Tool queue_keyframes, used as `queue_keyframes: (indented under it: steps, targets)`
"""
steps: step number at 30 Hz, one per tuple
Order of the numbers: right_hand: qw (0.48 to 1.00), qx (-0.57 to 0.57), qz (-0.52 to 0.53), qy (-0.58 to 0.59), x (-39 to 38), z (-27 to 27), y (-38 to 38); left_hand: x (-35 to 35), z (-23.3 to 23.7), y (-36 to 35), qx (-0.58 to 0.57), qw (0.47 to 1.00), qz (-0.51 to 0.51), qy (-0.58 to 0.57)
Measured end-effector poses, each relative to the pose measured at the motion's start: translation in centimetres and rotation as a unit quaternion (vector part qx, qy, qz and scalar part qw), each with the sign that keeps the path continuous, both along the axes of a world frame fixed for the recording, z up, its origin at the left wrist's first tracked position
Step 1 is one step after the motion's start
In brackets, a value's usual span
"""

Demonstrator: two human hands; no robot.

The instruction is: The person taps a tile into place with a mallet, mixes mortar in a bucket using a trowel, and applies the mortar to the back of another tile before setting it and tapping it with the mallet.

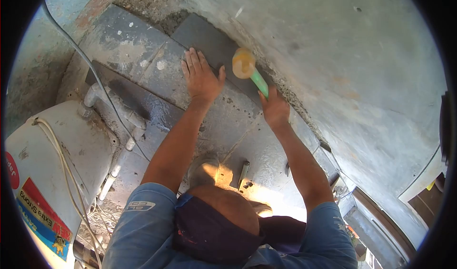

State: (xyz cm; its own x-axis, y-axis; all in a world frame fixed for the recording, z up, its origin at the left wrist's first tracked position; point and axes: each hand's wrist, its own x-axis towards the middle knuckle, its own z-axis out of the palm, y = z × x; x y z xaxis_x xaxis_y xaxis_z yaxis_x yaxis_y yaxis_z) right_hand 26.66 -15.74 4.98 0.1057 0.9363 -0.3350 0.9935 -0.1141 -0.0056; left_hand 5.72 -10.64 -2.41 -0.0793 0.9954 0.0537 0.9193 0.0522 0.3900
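My left hand (202,80) lies flat with its fingers spread, its fingertips on the dark grey slab (202,36) that runs along the wall. My right hand (275,108) is wrapped round the green handle of a mallet (244,63). The mallet's yellowish round head is over the dark slab, to the right of my left hand; whether it touches the slab I cannot tell. Larger grey slabs (138,47) with pale stains and small dark specks lie beside the dark one. Rough mortar shows between the dark slab and the wall.
A white tank (62,140) with labels stands at the left, beside grey pipes (124,111). A dark cable (81,52) hangs across the upper left. The plastered wall (357,64) rises on the right. A metal tool (243,170) and a round container (202,172) are near the head at the bottom.
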Motion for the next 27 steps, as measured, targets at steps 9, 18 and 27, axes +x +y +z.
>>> queue_keyframes:
  steps: [9, 18, 27]
  targets:
    - [0.999, -0.003, -0.018, -0.028, 3.4, 1.2, -3.1, 0.1, -0.2, -0.1, 0.046, 0.998, -0.002, 0.030]
    - [0.997, 0.070, -0.004, 0.043, 4.9, 2.9, -6.7, -0.2, -1.4, -0.1, 0.066, 0.992, -0.062, 0.088]
    - [0.992, 0.049, -0.052, 0.107, 4.9, 0.2, -8.9, 2.9, -0.5, 1.0, 0.030, 0.996, -0.081, 0.034]
